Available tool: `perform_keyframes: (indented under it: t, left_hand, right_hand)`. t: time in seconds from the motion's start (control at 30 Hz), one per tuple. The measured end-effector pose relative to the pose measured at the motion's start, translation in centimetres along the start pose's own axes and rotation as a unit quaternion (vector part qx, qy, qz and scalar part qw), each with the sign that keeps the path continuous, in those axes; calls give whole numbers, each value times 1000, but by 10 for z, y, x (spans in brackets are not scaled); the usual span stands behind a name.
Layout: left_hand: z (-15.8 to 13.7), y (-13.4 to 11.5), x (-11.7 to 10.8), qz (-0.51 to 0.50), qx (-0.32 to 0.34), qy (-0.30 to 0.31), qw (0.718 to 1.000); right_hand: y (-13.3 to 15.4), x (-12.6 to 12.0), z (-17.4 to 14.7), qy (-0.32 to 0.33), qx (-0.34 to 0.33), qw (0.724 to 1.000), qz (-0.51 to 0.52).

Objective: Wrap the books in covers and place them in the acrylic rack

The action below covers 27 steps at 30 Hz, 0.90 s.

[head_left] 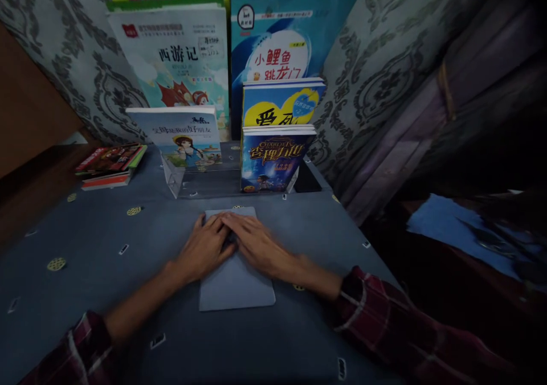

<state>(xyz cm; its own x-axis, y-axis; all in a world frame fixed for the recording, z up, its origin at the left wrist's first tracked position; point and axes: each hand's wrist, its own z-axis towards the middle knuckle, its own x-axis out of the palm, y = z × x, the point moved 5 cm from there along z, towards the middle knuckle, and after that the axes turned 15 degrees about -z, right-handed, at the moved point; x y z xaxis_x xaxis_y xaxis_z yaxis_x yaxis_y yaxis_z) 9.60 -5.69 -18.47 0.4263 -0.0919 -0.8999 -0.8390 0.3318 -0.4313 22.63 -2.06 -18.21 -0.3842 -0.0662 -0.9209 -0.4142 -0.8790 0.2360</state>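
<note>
A thin, plain grey-blue booklet lies flat on the table, its rounded corner toward me. Across its upper left part rests my left hand, palm down, the fingers stretched toward the far edge. My right hand lies over the upper right part, also palm down with fingers extended. The fingertips of both hands meet near the booklet's top middle and slightly overlap. Neither hand is wrapped around anything that I can see. Much of the booklet's upper half is hidden beneath the hands.
Beyond the booklet, a clear tiered stand holds several upright books, including a dark blue book and a white-topped book. A small book stack lies at the left. Blue cloth sits right of the patterned table.
</note>
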Motion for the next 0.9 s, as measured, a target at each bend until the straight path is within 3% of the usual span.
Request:
perform_keyframes:
  t: [0.13,0.33,0.6,0.9]
  left_hand:
    - [0,0,1,20,18,-25,999]
    - [-1,2,4,49,27,-36,998]
    - [0,3,2,42,44,-13,998]
    - [-5,-16,15,-9,158,40,987]
  right_hand:
    - [-9,15,3,24,35,999,-20]
    - [-39,4,-13,-4,97,993,-71]
    - [-58,-2,-13,-53,93,993,-42]
    - [-59,2,-15,-48,106,992,-42]
